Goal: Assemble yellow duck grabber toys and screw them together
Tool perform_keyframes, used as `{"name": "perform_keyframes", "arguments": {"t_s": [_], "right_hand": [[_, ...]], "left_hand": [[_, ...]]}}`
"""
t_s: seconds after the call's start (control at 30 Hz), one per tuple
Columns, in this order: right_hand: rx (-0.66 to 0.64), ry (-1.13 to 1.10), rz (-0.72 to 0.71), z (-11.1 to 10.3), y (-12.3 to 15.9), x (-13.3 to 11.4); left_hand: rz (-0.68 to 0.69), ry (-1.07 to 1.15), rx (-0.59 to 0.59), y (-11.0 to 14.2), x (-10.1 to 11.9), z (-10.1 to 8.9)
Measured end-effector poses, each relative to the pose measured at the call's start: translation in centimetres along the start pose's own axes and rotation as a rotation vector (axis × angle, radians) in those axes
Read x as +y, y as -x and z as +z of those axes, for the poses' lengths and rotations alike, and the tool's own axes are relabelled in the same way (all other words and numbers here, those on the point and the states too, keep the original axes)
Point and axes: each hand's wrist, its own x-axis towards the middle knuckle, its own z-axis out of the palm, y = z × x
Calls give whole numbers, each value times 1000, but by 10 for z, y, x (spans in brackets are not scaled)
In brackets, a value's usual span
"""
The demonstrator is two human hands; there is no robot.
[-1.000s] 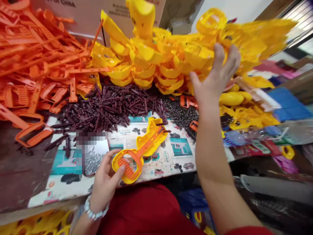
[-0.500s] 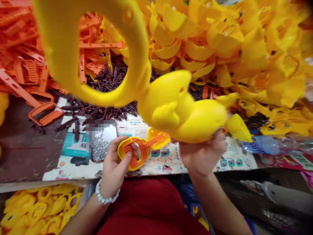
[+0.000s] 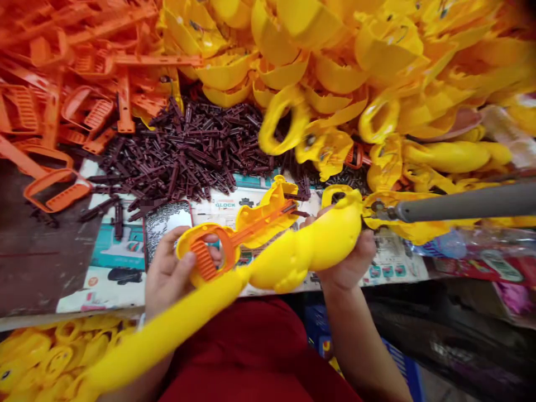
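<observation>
My left hand (image 3: 167, 268) is closed on the ring-shaped grip end of a yellow half shell (image 3: 262, 218), in which an orange handle insert (image 3: 213, 254) lies, its long bar running right. A small dark brown piece sits near the bar's far end. My right hand (image 3: 349, 262) grips a yellow duck-shaped toy shell (image 3: 288, 254) by its rounded end. Its long handle sweeps down to the lower left, seen edge-on, passing in front of my left wrist. Beside my right fingers is the metal tip of a grey rod-shaped tool (image 3: 464, 202) reaching in from the right.
Piles of orange handle inserts (image 3: 84, 67), dark brown plastic pieces (image 3: 192, 145) and yellow shells (image 3: 335, 50) cover the back. A tray of small metal screws (image 3: 167, 223) lies on printed card (image 3: 113, 251). Yellow toys (image 3: 37, 357) fill a space at lower left.
The duck-shaped shell has turned, its large handle swinging from upper left down to lower left. The half shell with the orange insert has tilted up. The grey tool now points in at right.
</observation>
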Motion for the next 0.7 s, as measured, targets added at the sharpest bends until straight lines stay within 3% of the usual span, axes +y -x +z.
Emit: {"name": "perform_keyframes", "arguments": {"t_s": [0.13,0.23,0.37,0.7], "right_hand": [[-7,139,-24,-20,3,13],[82,219,-129,-19,12,16],[97,243,-254,-11,20,10],[201,176,-221,-18,23,24]], "left_hand": [[76,35,-4,3,9,8],[119,-7,-44,13,6,21],[42,13,-153,21,-1,29],[39,-121,-303,25,2,22]]}}
